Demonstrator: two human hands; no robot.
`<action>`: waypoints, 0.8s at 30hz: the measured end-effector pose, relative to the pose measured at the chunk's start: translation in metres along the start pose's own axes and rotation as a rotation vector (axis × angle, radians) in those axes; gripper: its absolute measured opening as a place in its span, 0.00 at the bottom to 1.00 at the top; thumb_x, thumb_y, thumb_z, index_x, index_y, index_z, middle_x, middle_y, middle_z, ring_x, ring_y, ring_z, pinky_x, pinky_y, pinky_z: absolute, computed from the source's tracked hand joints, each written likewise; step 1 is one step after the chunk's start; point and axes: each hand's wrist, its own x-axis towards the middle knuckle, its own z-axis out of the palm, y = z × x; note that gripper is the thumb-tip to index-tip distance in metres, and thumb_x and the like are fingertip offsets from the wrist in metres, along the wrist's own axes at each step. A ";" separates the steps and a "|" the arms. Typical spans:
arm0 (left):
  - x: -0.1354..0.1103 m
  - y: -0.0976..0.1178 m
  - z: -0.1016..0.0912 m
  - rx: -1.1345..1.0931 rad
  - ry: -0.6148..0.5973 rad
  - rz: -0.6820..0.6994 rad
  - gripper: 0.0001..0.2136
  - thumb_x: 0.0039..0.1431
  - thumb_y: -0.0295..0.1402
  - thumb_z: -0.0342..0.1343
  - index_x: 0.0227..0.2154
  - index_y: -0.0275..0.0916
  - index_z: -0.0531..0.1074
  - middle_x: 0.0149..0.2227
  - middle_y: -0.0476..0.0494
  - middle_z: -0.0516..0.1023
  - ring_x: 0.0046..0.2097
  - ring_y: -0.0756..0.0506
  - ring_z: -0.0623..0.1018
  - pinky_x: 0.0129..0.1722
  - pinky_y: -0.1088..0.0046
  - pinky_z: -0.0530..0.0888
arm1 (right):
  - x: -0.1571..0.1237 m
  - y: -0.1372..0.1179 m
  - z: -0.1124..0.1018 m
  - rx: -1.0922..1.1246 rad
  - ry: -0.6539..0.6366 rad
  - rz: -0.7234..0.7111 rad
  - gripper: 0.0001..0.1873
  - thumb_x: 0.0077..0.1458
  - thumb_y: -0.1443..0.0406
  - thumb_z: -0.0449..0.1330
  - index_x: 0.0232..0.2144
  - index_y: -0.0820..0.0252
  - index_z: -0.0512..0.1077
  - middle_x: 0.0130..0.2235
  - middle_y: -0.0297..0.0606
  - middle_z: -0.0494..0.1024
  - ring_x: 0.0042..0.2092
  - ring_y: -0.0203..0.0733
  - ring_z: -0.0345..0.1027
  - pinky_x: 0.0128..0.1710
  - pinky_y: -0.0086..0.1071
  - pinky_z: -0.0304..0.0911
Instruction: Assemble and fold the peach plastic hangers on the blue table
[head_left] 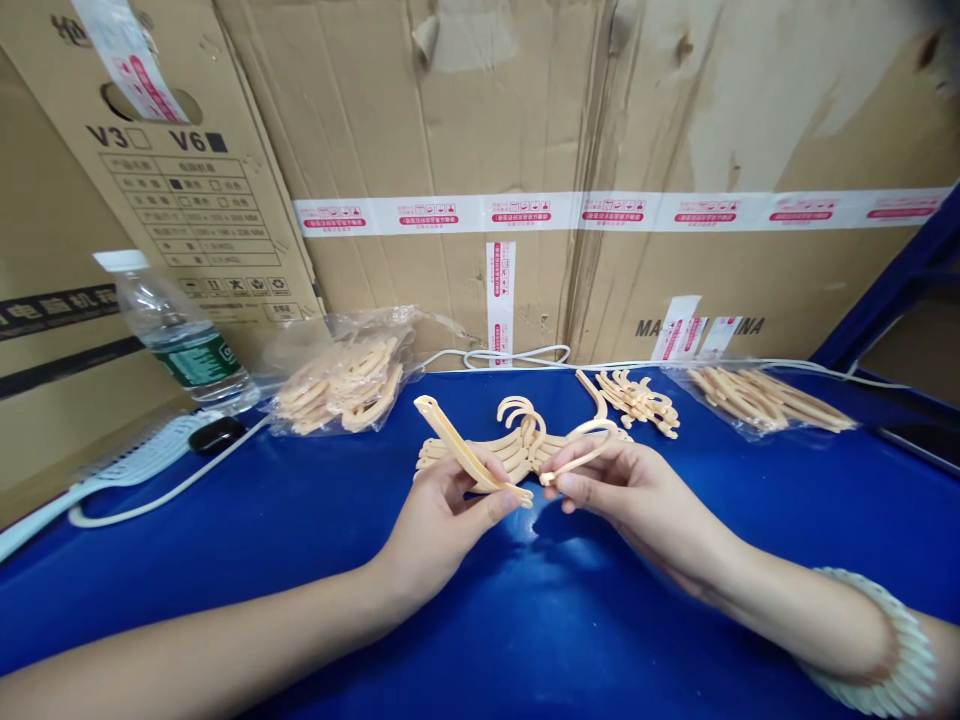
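Between the thumb and fingers of my left hand (450,515) is a beige plastic hanger arm (454,440), its wide end pointing up and its narrow end toward the right. My right hand (619,485) pinches a thin, curved beige hanger hook (577,463), with its small end facing the arm's narrow end. A small gap separates the two pieces. Right behind my hands, several assembled hangers (517,455) lie stacked with their hooks upward. A loose hanger arm (592,395) and a pile of loose hooks (641,402) lie beyond my right hand.
A clear bag of beige hanger parts (341,385) lies at the back left, another bag of hanger arms (765,395) at the back right. A water bottle (184,335), a pale blue brush (142,455) and a black object (216,435) stand left. Cardboard (450,130) walls the blue table (315,520).
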 end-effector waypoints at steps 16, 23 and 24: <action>-0.005 0.003 0.002 -0.107 -0.109 -0.029 0.08 0.52 0.32 0.65 0.28 0.40 0.70 0.30 0.51 0.75 0.35 0.46 0.80 0.39 0.68 0.77 | -0.004 -0.001 0.005 0.089 -0.204 0.158 0.13 0.53 0.59 0.70 0.36 0.61 0.76 0.34 0.38 0.81 0.37 0.37 0.76 0.38 0.28 0.73; -0.006 0.007 0.000 0.092 -0.142 0.122 0.04 0.55 0.27 0.62 0.29 0.39 0.72 0.30 0.50 0.77 0.32 0.49 0.77 0.31 0.76 0.72 | -0.005 -0.001 0.006 0.103 -0.162 0.180 0.17 0.49 0.58 0.72 0.33 0.64 0.73 0.32 0.38 0.82 0.34 0.35 0.77 0.36 0.26 0.73; -0.006 0.007 -0.001 0.110 -0.143 0.134 0.04 0.55 0.26 0.62 0.29 0.39 0.72 0.30 0.50 0.77 0.32 0.49 0.77 0.31 0.77 0.71 | -0.004 -0.001 0.007 0.100 -0.145 0.175 0.18 0.47 0.57 0.73 0.32 0.63 0.73 0.31 0.37 0.81 0.32 0.34 0.77 0.36 0.26 0.73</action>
